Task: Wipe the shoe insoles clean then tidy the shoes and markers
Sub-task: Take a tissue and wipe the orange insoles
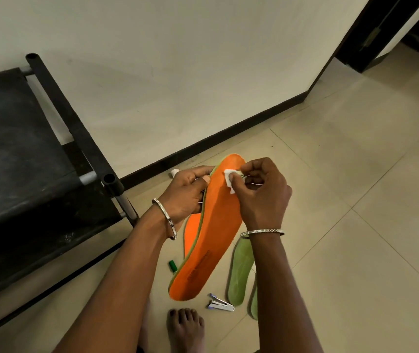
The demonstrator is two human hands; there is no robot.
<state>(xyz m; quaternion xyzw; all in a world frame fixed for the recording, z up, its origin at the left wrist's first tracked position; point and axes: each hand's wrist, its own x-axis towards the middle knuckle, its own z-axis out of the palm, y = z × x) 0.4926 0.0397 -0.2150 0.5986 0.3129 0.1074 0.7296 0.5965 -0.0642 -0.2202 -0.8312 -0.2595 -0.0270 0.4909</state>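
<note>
Wiping an orange insole [213, 238]
Left hand [185, 194] grips the smooth, foot-shaped insole's edge; right hand [261, 197] pinches a small white wipe [228, 177] flat against its rounded tip.

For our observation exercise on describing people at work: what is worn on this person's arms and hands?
Both forearms are bare, no sleeves or gloves. The left hand has a thin silver bangle at its wrist; the right hand wears a matching bangle.
</note>
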